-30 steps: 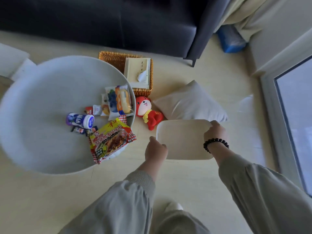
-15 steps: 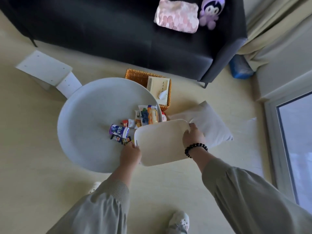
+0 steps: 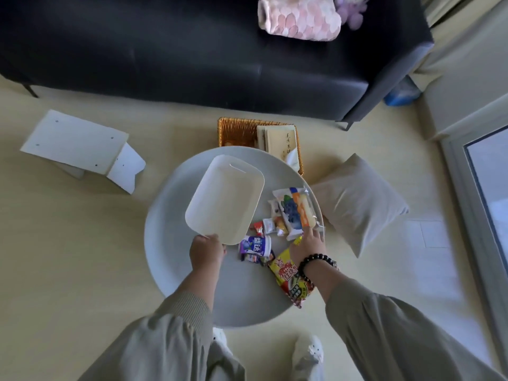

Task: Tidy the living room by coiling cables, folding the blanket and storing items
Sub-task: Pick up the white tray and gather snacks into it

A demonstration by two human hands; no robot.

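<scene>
White plastic tray [image 3: 224, 199] lies left of the tabletop's [image 3: 176, 270] centre, long axis near-to-far, handle slot toward the far edge. Left hand [image 3: 206, 250] grips its near corner; right hand [image 3: 308, 244], fingers straight, touches snack packets [image 3: 294, 210].

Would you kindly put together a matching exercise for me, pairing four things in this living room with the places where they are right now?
Things:
1. white tray
2. tissue box
3. grey pillow
4. pink blanket

Places:
A. on the black sofa
B. on the floor, to the right of the round table
C. in the wicker basket
D. over the round table, held by the left hand

Pairs: 1-D, 2-C, 3-B, 4-A.
</scene>
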